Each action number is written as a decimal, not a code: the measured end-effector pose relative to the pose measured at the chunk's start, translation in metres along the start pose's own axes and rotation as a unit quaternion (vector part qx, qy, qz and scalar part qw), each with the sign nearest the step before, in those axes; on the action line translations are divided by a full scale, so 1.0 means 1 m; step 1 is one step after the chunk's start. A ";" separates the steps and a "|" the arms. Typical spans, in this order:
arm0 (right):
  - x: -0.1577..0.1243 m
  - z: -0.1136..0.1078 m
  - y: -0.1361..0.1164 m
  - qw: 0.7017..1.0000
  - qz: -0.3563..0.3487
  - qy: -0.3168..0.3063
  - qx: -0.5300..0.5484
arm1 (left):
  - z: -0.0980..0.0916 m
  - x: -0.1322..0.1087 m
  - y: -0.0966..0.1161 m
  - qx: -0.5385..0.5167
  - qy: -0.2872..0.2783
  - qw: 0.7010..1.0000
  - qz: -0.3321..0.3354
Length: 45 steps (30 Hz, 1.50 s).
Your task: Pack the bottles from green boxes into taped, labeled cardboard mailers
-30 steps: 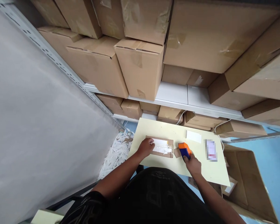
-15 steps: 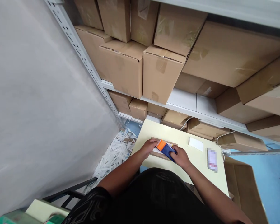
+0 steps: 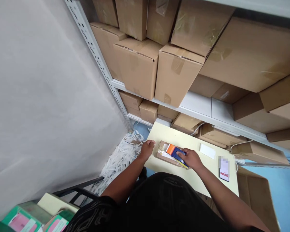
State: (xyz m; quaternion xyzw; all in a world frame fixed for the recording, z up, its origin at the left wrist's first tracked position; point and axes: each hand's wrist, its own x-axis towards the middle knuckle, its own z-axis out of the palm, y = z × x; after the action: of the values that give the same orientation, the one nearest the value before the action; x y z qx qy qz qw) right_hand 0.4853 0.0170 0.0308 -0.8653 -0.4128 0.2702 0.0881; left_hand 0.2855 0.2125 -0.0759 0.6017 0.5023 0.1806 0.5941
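Observation:
A flat dark-blue and orange packet [image 3: 175, 151] with a yellow lower edge is gripped by my right hand [image 3: 191, 158], thumb on top. It is held tilted over a shallow open cardboard box [image 3: 165, 157] on the pale yellow table [image 3: 178, 137]. White paper and some clear, shiny wrapping show inside the box. My left hand [image 3: 147, 149] is apart from the packet, left of the box near the table's left edge. Its fingers are curled closed; whatever they may pinch is too small to make out.
A white flat box [image 3: 207, 150] and a phone [image 3: 224, 170] lie on the table's right side. Shelves [image 3: 169, 105] of cardboard cartons rise behind. Paper shreds [image 3: 120, 158] cover the floor at left, and a large open carton [image 3: 253, 190] stands at right.
My left hand has come off the packet's orange end and moved left. My right hand still holds the packet over the box. The view has shifted slightly.

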 end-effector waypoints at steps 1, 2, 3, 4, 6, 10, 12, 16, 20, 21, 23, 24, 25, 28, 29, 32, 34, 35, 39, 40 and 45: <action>0.001 0.001 -0.004 1.000 -0.001 -0.005 -0.018 | -0.002 0.001 -0.007 0.032 0.011 0.999 -0.002; 0.003 0.003 -0.009 0.999 -0.002 -0.009 -0.036 | -0.003 0.002 -0.014 0.062 0.019 0.998 -0.006; 0.004 0.004 -0.014 0.998 -0.003 -0.012 -0.054 | -0.001 0.002 -0.020 0.088 0.025 0.996 -0.009; 0.006 0.004 -0.018 0.997 -0.004 -0.015 -0.069 | 0.003 0.002 -0.026 0.107 0.028 0.994 -0.011; 0.009 0.003 -0.026 0.995 -0.002 -0.022 -0.094 | 0.014 0.002 -0.034 0.126 0.024 0.992 -0.011; 0.013 -0.002 -0.036 0.992 0.017 -0.040 -0.119 | 0.030 0.008 -0.042 0.154 -0.004 0.988 0.005; 0.014 -0.003 -0.038 0.991 0.024 -0.049 -0.124 | 0.026 0.011 -0.042 0.163 -0.009 0.987 0.006; 0.018 -0.005 -0.039 0.992 0.028 -0.054 -0.111 | 0.004 0.006 -0.035 0.191 -0.031 0.966 0.174; 0.024 -0.008 -0.034 0.993 0.034 -0.064 -0.091 | -0.001 -0.015 -0.025 0.287 -0.162 0.866 0.376; 0.025 -0.008 -0.033 0.993 0.036 -0.066 -0.087 | 0.002 -0.019 -0.024 0.319 -0.180 0.847 0.385; 0.028 -0.008 -0.033 0.994 0.038 -0.068 -0.081 | 0.009 -0.025 -0.025 0.376 -0.181 0.826 0.380; 0.030 -0.007 -0.034 0.994 0.037 -0.070 -0.080 | 0.011 -0.027 -0.026 0.398 -0.173 0.820 0.374; 0.031 -0.007 -0.035 0.994 0.033 -0.073 -0.080 | 0.013 -0.027 -0.028 0.415 -0.165 0.814 0.372; 0.032 -0.010 -0.033 0.994 0.016 -0.080 -0.078 | 0.013 -0.024 -0.033 0.440 -0.161 0.797 0.382; 0.031 -0.013 -0.028 0.994 0.016 -0.081 -0.074 | 0.011 -0.023 -0.034 0.440 -0.163 0.794 0.386; 0.019 -0.028 0.005 0.995 0.048 -0.076 -0.036 | 0.009 -0.019 -0.035 0.423 -0.168 0.797 0.396; 0.005 -0.037 0.036 0.994 0.073 -0.077 0.018 | 0.010 -0.018 -0.034 0.401 -0.179 0.802 0.404; -0.002 -0.040 0.051 0.993 0.075 -0.083 0.048 | 0.013 -0.018 -0.034 0.390 -0.189 0.804 0.408; -0.023 -0.038 0.084 0.987 0.073 -0.087 0.112 | 0.025 -0.020 -0.031 0.365 -0.216 0.807 0.410; -0.023 -0.035 0.085 0.988 0.075 -0.079 0.111 | 0.028 -0.020 -0.031 0.365 -0.216 0.808 0.410; -0.020 -0.033 0.070 0.991 0.066 -0.068 0.094 | 0.031 -0.021 -0.027 0.374 -0.218 0.807 0.402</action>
State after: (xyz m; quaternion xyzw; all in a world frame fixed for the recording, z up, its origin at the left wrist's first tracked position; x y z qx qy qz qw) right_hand 0.5397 -0.0408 0.0397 -0.8584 -0.3326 0.3708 0.1226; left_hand 0.2914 0.1729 -0.0989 0.9490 0.1015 0.0656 0.2910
